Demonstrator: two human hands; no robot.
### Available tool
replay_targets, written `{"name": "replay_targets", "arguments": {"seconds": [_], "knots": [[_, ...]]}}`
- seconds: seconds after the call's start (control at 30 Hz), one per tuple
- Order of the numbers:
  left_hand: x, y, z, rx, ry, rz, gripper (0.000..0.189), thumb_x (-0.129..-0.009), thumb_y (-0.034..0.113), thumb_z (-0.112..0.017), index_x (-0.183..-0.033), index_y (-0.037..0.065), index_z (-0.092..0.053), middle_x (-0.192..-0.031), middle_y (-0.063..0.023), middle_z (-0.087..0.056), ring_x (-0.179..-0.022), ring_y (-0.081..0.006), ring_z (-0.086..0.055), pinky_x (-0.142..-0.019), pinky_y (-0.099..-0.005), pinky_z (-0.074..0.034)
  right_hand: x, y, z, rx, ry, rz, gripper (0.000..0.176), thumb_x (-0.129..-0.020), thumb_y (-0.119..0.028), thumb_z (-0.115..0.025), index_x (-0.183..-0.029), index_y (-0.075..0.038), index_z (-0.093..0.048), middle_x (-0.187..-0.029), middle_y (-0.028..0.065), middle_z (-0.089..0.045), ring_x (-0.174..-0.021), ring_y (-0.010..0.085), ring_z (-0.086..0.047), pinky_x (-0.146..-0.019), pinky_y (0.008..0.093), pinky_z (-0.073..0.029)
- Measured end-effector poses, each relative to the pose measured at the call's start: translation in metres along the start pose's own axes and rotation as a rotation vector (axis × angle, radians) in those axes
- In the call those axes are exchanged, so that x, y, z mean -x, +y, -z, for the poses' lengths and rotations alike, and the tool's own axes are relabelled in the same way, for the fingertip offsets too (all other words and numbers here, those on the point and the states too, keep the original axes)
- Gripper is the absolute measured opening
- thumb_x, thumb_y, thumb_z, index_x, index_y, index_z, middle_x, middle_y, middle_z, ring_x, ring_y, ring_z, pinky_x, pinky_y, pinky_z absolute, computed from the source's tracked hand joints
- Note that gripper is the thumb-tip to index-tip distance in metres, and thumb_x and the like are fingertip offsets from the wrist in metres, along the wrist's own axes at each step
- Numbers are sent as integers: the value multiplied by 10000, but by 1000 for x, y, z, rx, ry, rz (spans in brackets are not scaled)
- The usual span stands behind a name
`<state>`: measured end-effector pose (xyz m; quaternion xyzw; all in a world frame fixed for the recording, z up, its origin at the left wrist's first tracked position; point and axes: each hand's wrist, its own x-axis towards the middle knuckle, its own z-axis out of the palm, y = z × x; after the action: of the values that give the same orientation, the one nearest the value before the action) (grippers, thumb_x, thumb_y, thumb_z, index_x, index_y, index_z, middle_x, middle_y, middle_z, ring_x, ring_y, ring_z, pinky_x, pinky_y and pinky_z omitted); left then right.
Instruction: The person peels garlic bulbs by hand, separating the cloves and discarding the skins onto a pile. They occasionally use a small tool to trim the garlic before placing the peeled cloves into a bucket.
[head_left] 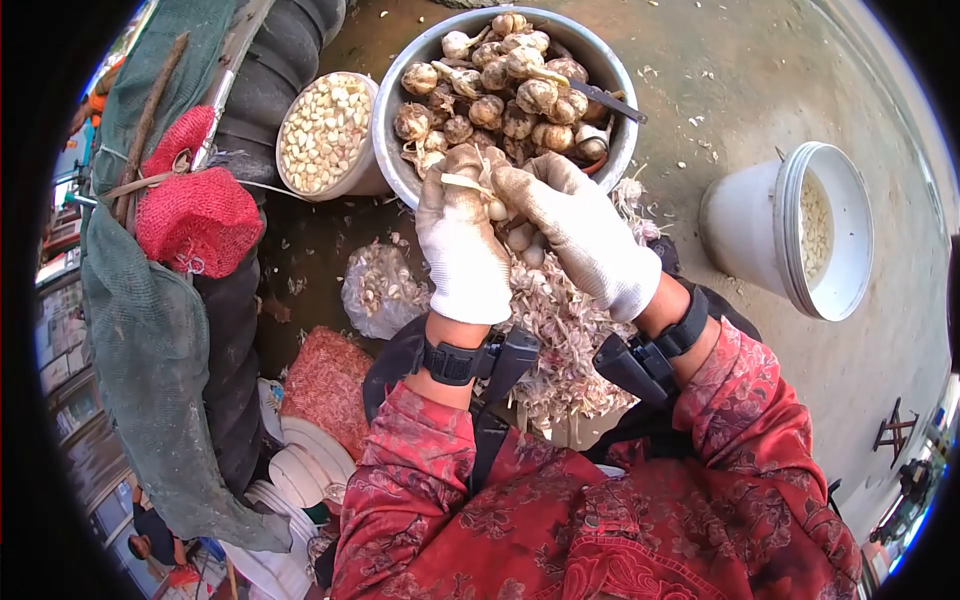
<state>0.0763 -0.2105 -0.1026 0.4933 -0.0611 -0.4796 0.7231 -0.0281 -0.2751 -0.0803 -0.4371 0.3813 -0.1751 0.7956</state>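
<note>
In white work gloves with soiled fingers, my left hand (pixel 463 235) and my right hand (pixel 582 228) meet at the near rim of a metal basin (pixel 383 150). Both are closed on a garlic bulb (pixel 497 209), partly hidden by the fingers, with pale cloves showing between them. Unpeeled garlic bulbs (pixel 520 95) with soil on their skins fill the basin. A knife (pixel 612 102) rests on top, its dark end over the right rim. Beneath my hands, a heap of papery garlic skins (pixel 565 340) lies with a few cloves on it.
Left of the basin stands a bucket (pixel 368 165) of peeled cloves. A white bucket (pixel 740 215) with cloves inside leans on the right. Red net bags (pixel 200 222), (pixel 328 385) and a clear plastic bag (pixel 382 290) lie to the left, beside a green cloth (pixel 150 350).
</note>
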Motion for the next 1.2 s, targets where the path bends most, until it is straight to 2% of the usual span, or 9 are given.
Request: {"name": "replay_targets", "arguments": {"seconds": [0.07,0.17,0.37,0.43,0.53,0.73,0.87,1.0,1.2], "knots": [[2,-3,-2,-41,2,-1,196,-961,223,-518,-1055,56,-560,-845,-51,-605,-628,-112,-550,-532,-246,-484,-1,4,0,36,25,7,309,-934,-335,-563,-949,-32,-502,-792,31,-581,-586,57,-546,-475,176,-438],[-7,-13,0,-119,61,-104,335,-970,357,-472,-1030,45,-579,-701,-21,-557,-471,-118,-489,-375,-250,-401,-3,12,2,54,41,3,297,-935,-321,-565,-964,-37,-481,-801,31,-577,-573,55,-527,-475,182,-428],[-1,-12,-3,-99,53,-95,269,-962,296,-518,-1061,50,-564,-810,-27,-588,-617,-111,-551,-507,-237,-462,-1,21,-2,66,87,39,295,-906,-285,-576,-971,-8,-498,-717,47,-579,-578,80,-526,-472,241,-427],[-1,-13,-4,25,-17,-148,220,-945,197,-549,-1096,39,-536,-947,-72,-607,-692,-135,-590,-583,-263,-522,-5,30,-2,82,124,141,301,-895,-272,-581,-971,8,-499,-722,64,-578,-608,89,-528,-510,258,-442],[-5,-16,-4,17,35,-142,219,-952,212,-539,-1091,43,-533,-973,-82,-601,-717,-157,-591,-637,-283,-528,0,26,0,89,117,40,303,-886,-265,-587,-962,17,-507,-739,91,-593,-662,114,-553,-564,279,-464],[-9,-21,-8,-21,81,-22,308,-988,310,-464,-1041,15,-535,-919,-58,-591,-745,-149,-579,-723,-283,-498,-9,26,4,285,227,287,299,-880,-255,-594,-968,20,-516,-773,183,-621,-716,218,-621,-629,360,-494],[-13,-14,-2,3,44,110,347,-977,372,-475,-973,32,-543,-793,-18,-558,-697,-123,-544,-654,-260,-479,-4,27,5,428,207,356,330,-869,-251,-618,-1037,23,-540,-859,216,-639,-791,312,-646,-688,360,-511],[-11,-8,-9,92,89,174,381,-980,429,-441,-858,86,-552,-707,13,-529,-649,-107,-534,-585,-249,-456,-11,38,7,369,136,391,358,-861,-257,-626,-1065,25,-544,-866,207,-645,-809,288,-648,-712,359,-516],[-11,-11,-2,-21,-1,154,350,-970,431,-451,-905,101,-549,-751,0,-564,-672,-106,-555,-594,-254,-468,-2,20,6,323,124,295,376,-858,-266,-621,-1075,35,-557,-854,184,-657,-804,223,-648,-704,339,-513]]}}
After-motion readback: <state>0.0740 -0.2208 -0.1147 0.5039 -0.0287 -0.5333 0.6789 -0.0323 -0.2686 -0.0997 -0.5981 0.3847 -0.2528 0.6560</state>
